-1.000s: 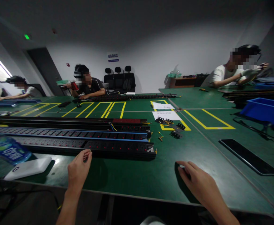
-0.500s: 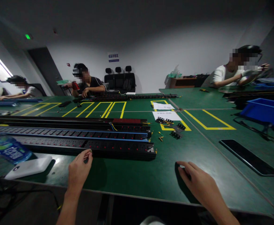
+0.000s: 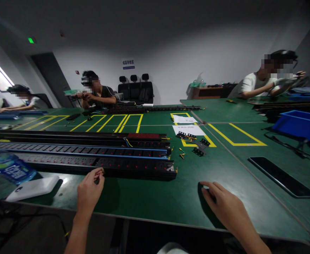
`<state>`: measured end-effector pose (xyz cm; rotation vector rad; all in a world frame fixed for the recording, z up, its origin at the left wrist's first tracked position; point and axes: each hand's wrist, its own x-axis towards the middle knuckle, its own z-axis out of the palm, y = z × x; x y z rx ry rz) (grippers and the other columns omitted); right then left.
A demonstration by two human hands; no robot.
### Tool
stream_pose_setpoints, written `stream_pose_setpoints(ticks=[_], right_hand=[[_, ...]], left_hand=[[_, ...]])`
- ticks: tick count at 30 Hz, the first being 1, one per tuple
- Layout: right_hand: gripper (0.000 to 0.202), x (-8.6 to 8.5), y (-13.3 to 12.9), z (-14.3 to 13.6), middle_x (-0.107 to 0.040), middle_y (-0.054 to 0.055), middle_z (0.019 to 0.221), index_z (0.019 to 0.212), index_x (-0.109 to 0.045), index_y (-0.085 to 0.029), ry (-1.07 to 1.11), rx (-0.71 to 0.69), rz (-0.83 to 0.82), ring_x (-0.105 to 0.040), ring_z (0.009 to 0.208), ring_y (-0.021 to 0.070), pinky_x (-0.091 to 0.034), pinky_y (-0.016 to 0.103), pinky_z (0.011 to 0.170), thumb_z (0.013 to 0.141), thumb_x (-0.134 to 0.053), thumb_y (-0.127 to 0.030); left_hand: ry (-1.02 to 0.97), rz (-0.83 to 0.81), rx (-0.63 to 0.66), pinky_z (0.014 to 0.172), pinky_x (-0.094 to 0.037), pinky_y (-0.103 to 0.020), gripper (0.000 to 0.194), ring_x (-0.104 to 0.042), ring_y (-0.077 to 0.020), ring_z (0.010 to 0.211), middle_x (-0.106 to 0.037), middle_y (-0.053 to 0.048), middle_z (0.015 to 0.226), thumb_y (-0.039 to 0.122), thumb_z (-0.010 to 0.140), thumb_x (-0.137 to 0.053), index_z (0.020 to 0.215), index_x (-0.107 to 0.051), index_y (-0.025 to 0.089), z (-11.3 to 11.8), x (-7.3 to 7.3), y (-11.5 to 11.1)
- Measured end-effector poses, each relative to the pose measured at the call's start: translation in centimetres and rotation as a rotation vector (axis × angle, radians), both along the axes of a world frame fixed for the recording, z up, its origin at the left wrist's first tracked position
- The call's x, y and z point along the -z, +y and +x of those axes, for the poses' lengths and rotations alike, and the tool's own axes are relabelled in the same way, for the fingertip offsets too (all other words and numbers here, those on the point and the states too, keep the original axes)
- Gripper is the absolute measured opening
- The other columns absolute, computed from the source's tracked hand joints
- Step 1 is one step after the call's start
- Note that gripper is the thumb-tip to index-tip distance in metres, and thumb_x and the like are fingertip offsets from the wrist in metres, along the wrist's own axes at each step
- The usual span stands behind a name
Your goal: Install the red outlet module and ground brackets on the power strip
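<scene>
Fingers curled and thumb close to them, my left hand (image 3: 90, 188) is at the front edge of the nearest black socket strip (image 3: 133, 169); whether anything small is between its fingertips cannot be made out. My right hand (image 3: 221, 203) rests on the green table (image 3: 155, 201), thumb and forefinger bent with a small gap and nothing seen between them. Beyond the near strip lie more long strips, one with blue edges (image 3: 133, 152). Small black brackets (image 3: 201, 146) with yellow-green wires and a few loose wire ends (image 3: 182, 154) are right of the strips' ends.
A bottle (image 3: 12, 169) and a white device (image 3: 33, 187) lie at the left. A dark phone (image 3: 282, 176) is at the right, near a blue bin (image 3: 300, 125). White papers (image 3: 188, 130) lie beyond the brackets. Several people sit across the tables.
My hands have stayed in place. The person at the back left has raised both hands together toward the face, and the red object there is no longer seen.
</scene>
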<state>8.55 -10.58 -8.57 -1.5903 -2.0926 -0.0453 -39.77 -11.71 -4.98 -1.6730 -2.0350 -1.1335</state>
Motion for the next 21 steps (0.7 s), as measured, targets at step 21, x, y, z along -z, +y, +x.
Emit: stream_pose_setpoints(ticks=[21], right_hand=[[0.034, 0.1, -0.1, 0.0, -0.074, 0.005, 0.098, 0.115, -0.068, -0.026, 0.003, 0.01, -0.062, -0.073, 0.075, 0.0212, -0.05, 0.031, 0.059, 0.103, -0.041, -0.043]], left_hand=[[0.138, 0.038, -0.02, 0.067, -0.055, -0.028, 0.03, -0.067, -0.0161, 0.073, -0.063, -0.007, 0.104, 0.035, 0.095, -0.052, 0.115, -0.067, 0.018, 1.1, -0.9, -0.4]])
